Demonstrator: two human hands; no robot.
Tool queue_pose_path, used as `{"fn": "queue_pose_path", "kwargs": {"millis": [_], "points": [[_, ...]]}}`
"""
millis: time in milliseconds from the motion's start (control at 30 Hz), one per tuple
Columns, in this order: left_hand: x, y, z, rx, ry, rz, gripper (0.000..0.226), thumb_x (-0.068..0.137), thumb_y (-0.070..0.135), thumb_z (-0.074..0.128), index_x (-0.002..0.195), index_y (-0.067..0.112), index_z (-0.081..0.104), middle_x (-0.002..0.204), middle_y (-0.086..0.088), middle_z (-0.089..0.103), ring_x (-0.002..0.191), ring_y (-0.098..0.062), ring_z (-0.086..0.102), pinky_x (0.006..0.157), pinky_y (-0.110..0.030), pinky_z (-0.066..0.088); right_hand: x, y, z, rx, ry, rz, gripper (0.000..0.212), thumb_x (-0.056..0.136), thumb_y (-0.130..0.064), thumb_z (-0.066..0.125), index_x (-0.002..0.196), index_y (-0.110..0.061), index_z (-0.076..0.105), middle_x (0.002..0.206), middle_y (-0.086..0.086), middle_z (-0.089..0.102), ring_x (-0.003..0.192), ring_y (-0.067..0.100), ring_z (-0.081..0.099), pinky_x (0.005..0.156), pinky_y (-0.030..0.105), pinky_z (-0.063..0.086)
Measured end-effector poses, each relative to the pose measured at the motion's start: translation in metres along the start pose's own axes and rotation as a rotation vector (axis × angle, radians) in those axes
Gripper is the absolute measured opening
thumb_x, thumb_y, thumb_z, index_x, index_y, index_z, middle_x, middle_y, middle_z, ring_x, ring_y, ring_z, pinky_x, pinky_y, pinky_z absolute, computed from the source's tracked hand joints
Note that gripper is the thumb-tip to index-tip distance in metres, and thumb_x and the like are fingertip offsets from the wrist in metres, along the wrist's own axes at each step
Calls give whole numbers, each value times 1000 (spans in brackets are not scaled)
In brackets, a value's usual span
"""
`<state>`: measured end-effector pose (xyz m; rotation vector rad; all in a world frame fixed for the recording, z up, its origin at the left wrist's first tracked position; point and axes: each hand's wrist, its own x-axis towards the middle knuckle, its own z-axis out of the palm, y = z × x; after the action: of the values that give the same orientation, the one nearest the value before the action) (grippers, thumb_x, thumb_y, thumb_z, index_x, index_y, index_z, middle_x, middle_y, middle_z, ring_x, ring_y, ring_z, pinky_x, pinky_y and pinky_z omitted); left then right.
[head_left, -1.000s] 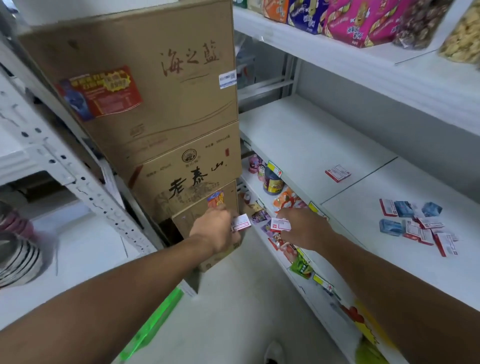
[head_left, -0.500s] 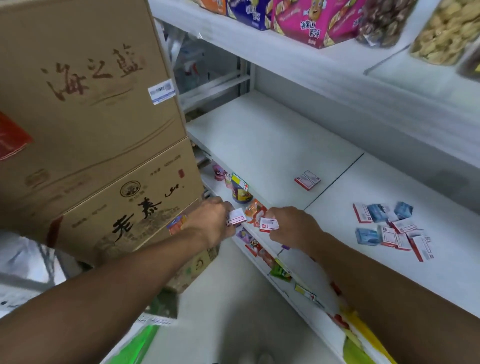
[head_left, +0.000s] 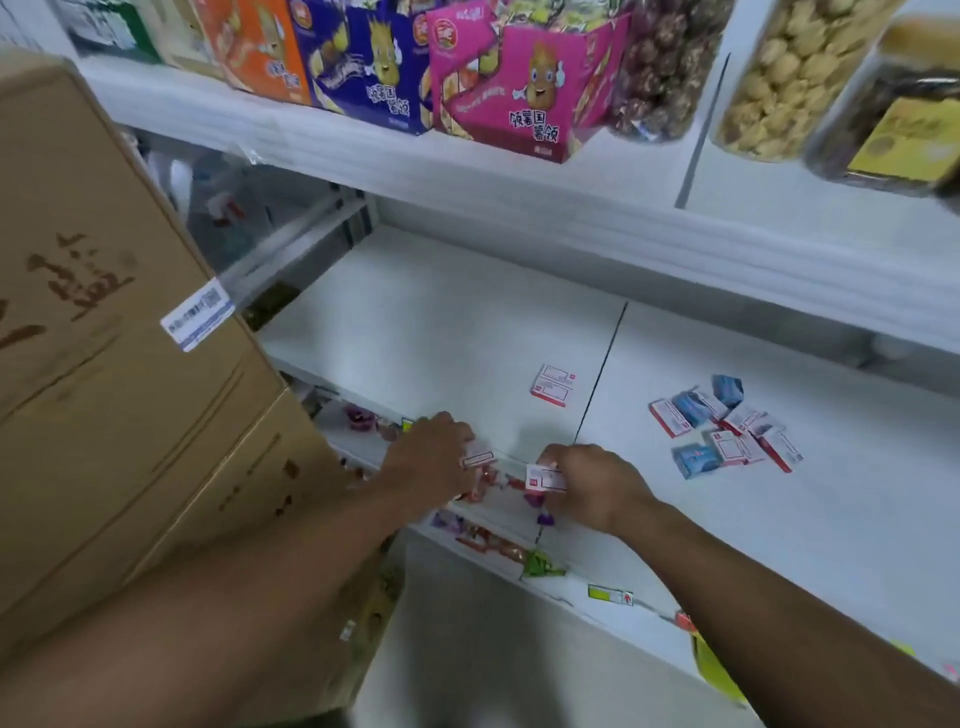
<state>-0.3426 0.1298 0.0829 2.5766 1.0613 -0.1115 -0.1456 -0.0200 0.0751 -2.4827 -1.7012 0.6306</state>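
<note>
Cardboard boxes (head_left: 119, 364): a brown stack filling the left side, with a white label on the corner of the upper one.
Middle shelf (head_left: 441, 332): a white board in two panels with a dark seam between them; both hands are at its front edge.
Upper shelf (head_left: 363, 156): carries orange, blue and pink snack cartons (head_left: 509, 78) and, to their right, clear jars (head_left: 795, 73) of round snacks.
Lower shelf (head_left: 498, 540): just below the hands, with small bright wrapped sweets along its front.
Left hand (head_left: 428, 460): fingers curled, pinching the left packet at the fingertips.
Right hand (head_left: 597, 491): fingers curled, holding the right packet between thumb and fingers.
Pile of packets (head_left: 727, 431): red-and-white and blue ones lying loose on the right panel, well apart from the hands.
Lone packet (head_left: 554, 385): red and white, flat on the left panel just beside the seam.
Left packet (head_left: 478, 459): red and white, over the shelf's front edge.
Right packet (head_left: 544, 478): red and white, near the left packet but apart from it.
</note>
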Motion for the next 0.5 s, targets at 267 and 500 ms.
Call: {"fn": "queue_pose_path", "kwargs": {"millis": [267,500], "points": [[52,19,10,15,-4,175,57,81,44,81,135,28,67,115,3,60,106,-20,59,73,-34,52,-22,22,-7,55,48,149,37,86,-45,70,121,-37,62,115,-4,70,100,22,65,76,32,50],[76,40,23,51,-38,194,63,79,43,79,139,29,65,111,5,61,99,-16,59,74,-34,61,-16,47,-8,74,41,160,34,87,-42,72,120,-36,63,115,-3,70,99,21,65,78,33,54]]}}
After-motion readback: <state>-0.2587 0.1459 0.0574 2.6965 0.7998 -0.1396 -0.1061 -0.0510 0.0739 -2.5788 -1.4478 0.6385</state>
